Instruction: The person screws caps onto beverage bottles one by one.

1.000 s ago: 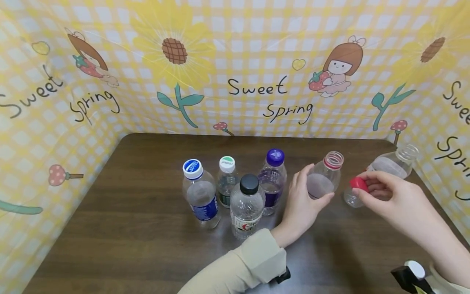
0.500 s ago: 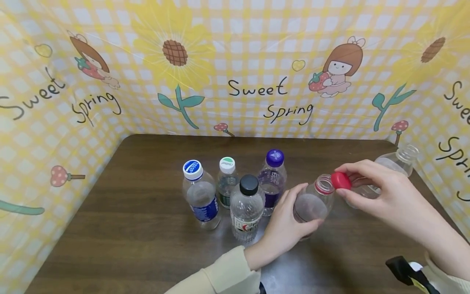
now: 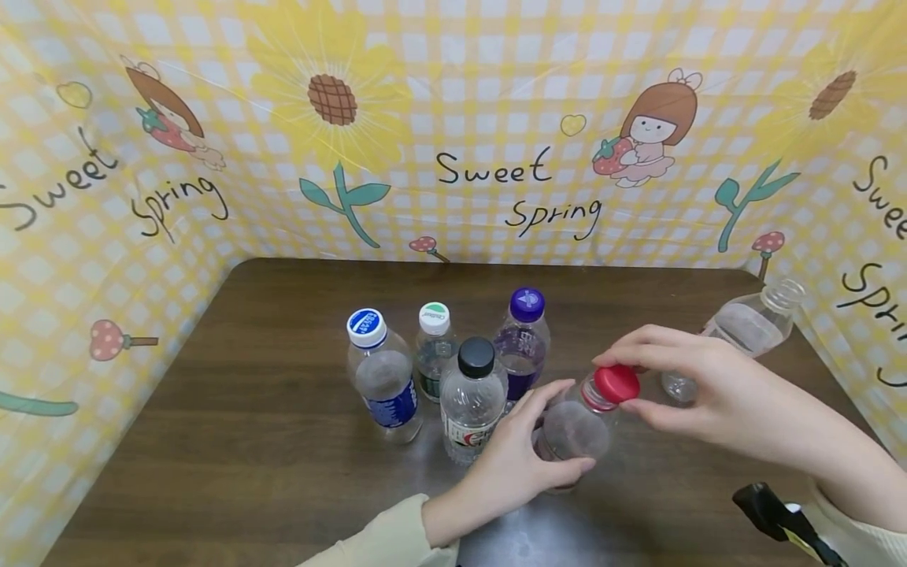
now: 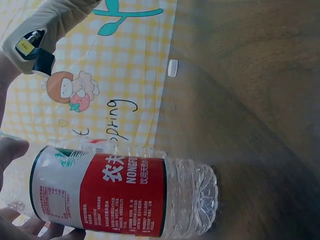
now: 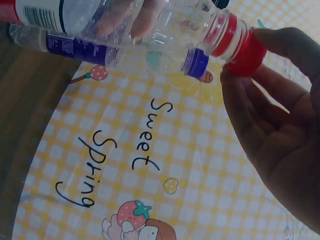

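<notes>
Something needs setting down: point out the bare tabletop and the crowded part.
Widest: the table left of the blue-labelled bottle, up to the patterned cloth. Smaller: the back strip between the purple-capped bottle and the uncapped bottle. Crowded: the middle, where four capped bottles stand by the held bottle, left hand on it, right hand at its red cap.

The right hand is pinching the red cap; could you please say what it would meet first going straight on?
Beyond the red cap it pinches, the right hand would probably meet the red-ringed bottle in the left hand first; the purple-capped bottle seems farther along, though depth is unclear.
</notes>
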Demonstrator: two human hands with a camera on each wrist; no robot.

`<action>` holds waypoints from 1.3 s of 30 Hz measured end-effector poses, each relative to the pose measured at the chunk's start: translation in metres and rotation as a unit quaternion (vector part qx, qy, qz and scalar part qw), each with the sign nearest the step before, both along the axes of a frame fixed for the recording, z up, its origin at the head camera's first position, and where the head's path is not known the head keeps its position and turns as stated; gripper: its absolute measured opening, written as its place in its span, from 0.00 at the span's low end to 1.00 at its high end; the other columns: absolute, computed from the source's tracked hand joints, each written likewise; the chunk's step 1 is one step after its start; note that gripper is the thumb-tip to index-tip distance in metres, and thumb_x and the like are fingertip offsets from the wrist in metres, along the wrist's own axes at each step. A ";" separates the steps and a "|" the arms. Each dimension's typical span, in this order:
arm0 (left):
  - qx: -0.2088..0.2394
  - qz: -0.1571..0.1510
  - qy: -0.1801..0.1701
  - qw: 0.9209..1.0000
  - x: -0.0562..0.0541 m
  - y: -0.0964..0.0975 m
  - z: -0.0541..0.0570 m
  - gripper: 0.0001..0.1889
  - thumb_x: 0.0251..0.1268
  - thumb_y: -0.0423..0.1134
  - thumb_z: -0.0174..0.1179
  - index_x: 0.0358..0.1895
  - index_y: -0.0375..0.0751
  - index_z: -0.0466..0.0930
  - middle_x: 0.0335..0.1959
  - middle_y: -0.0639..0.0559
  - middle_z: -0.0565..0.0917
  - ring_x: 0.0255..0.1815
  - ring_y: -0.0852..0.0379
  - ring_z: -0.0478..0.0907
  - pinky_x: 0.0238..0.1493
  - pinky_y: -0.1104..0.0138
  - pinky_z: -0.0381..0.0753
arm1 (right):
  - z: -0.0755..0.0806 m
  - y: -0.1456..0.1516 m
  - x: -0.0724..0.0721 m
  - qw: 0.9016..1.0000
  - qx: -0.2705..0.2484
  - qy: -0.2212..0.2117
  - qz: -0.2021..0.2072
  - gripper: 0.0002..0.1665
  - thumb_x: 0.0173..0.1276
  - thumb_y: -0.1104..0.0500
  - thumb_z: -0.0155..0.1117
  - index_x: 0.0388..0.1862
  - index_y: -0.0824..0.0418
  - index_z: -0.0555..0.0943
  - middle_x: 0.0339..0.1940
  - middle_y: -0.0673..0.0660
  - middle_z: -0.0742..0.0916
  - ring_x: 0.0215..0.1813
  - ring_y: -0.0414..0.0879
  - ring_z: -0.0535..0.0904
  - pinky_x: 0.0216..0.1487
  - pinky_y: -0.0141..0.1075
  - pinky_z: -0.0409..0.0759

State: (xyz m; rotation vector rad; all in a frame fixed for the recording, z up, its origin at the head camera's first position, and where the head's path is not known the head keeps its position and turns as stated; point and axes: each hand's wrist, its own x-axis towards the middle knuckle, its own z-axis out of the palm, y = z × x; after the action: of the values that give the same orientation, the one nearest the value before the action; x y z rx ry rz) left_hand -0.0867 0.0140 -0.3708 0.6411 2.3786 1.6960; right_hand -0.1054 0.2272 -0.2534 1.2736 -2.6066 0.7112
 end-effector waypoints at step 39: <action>-0.003 -0.081 -0.025 0.996 0.017 -0.033 0.002 0.40 0.53 0.41 0.69 0.70 0.60 0.60 0.63 0.58 0.74 0.64 0.61 0.69 0.67 0.65 0.72 | 0.007 -0.021 0.005 0.992 0.034 -0.045 0.113 0.22 0.61 0.56 0.68 0.55 0.46 0.78 0.50 0.39 0.81 0.48 0.32 0.78 0.46 0.23 0.79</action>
State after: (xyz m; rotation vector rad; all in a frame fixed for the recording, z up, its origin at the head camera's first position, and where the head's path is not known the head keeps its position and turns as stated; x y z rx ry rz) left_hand -0.0693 -0.0190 -0.3691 0.7599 2.2311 1.6181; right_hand -0.1001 0.2059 -0.2466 1.6123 -2.6023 0.7358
